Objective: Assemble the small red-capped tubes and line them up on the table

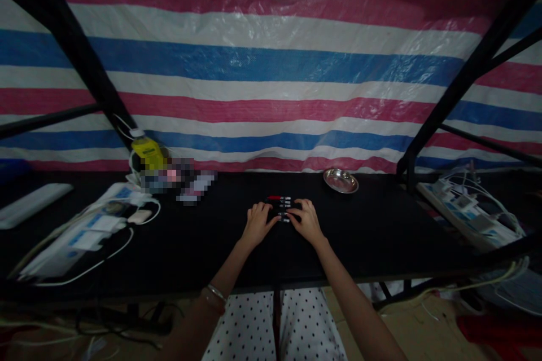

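Note:
Both my hands rest on a black table [372,237], close together at its middle. Between and just beyond them lies a small row of several dark pens [282,207] with silver tips, one with a red barrel at the far end. My left hand [257,221] has its fingers curled down onto the left ends of the pens. My right hand [305,220] has its fingers bent over the right ends, fingertips touching the silver tips. The dim light hides whether either hand actually grips a pen.
A small round metal dish [341,180] sits at the back right. A power strip with white cables [463,206] lies at the right edge. White power strips and chargers [84,231] and a yellow object [147,150] crowd the left. A striped tarp hangs behind.

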{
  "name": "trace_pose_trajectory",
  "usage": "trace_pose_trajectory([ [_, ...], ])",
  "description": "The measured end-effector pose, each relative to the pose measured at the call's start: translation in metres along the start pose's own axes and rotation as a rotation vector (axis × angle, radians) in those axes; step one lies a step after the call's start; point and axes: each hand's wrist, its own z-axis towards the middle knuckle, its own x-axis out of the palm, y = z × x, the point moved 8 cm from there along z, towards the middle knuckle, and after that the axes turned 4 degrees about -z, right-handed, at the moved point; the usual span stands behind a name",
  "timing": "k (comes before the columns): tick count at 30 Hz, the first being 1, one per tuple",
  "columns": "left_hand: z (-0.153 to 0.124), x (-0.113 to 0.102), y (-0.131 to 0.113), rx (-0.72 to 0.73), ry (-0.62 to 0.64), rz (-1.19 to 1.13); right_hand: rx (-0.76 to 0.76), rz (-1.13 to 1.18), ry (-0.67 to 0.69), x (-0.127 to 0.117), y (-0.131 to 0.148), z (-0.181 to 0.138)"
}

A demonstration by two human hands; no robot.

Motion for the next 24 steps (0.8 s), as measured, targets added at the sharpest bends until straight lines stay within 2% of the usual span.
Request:
trace_pose_trajectory([
  [14, -0.001, 0.001, 0.001, 0.024, -0.024, -0.007, 0.033, 0.057, -0.003, -0.003, 0.001, 0.002],
  [24, 0.003, 0.004, -0.002, 0.046, 0.007, -0.038, 0.187, 0.032, -0.009, 0.01, -0.027, 0.007],
])
